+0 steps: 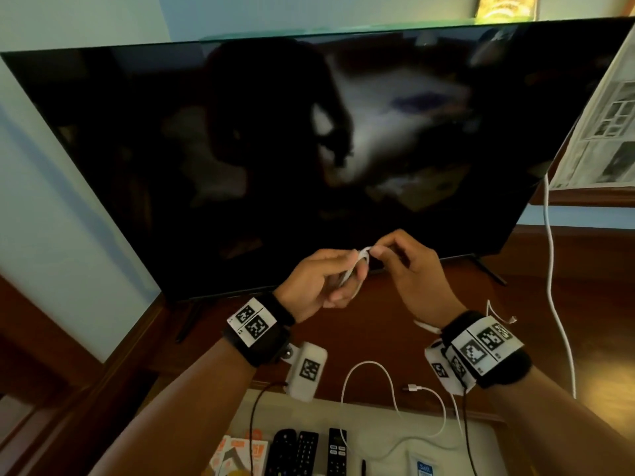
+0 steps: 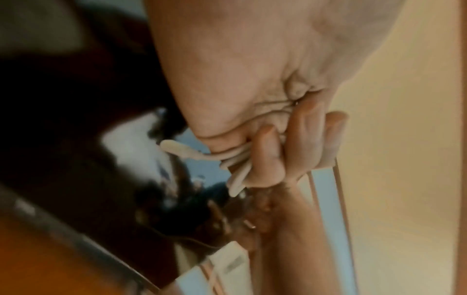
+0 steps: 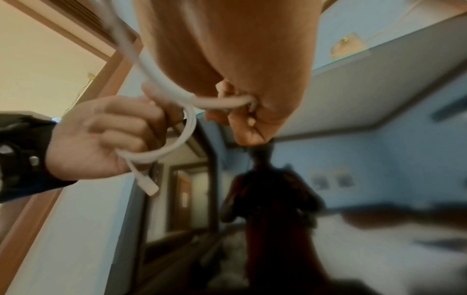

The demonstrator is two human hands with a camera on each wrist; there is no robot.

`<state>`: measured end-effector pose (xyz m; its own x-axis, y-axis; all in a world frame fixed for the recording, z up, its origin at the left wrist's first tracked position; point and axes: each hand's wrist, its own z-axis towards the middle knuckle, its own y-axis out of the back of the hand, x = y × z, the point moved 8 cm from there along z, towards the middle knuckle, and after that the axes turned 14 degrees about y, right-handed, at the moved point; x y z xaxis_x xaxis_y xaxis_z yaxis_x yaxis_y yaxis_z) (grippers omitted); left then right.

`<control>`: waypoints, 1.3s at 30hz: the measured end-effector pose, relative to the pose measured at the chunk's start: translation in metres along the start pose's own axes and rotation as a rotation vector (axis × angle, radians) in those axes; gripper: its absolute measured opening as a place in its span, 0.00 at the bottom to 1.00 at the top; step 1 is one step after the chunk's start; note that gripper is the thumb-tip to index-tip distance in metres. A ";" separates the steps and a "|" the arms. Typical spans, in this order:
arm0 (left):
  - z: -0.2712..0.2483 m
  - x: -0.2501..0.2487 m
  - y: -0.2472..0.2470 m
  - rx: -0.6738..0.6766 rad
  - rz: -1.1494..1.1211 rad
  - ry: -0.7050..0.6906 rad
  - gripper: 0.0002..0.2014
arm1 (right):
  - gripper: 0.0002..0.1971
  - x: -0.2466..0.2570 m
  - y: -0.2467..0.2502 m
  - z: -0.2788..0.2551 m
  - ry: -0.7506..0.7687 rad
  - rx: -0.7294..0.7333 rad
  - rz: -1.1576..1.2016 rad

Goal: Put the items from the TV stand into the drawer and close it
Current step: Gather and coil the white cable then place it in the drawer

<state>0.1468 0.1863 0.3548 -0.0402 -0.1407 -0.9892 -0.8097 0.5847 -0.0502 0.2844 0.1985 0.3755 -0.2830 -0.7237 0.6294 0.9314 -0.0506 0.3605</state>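
Coiling looks easy from the head view: the cable [image 1: 355,269], held above the stand [image 1: 567,290] before the TV [image 1: 275,149], seems light and limp, best held across its loops. Left wrist, blurred: left hand [image 2: 272,155] apparently curled round the loops. Right wrist: right hand [image 3: 252,111] pinches a strand.
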 end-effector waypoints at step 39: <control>0.023 0.005 -0.002 -0.264 -0.146 0.070 0.21 | 0.03 0.011 0.006 -0.007 0.113 -0.189 -0.192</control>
<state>0.1618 0.2033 0.3469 0.0550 -0.2680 -0.9618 -0.9336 0.3277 -0.1447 0.2886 0.1850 0.3799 -0.4408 -0.7600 0.4776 0.8924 -0.3136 0.3245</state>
